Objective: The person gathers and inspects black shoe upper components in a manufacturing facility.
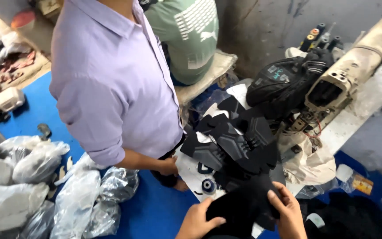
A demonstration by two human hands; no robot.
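Observation:
My left hand and my right hand both grip a black fabric piece at the bottom centre of the head view, thumbs on top. Just beyond it lies a pile of black shoe-upper pieces on a white work surface. A sewing machine stands at the upper right, with a black shoe part bunched at its head.
A person in a lilac shirt stands close on the left, one hand at the table edge. Another person in a green shirt sits behind. Clear plastic bags lie on the blue floor. Thread spools stand behind the machine.

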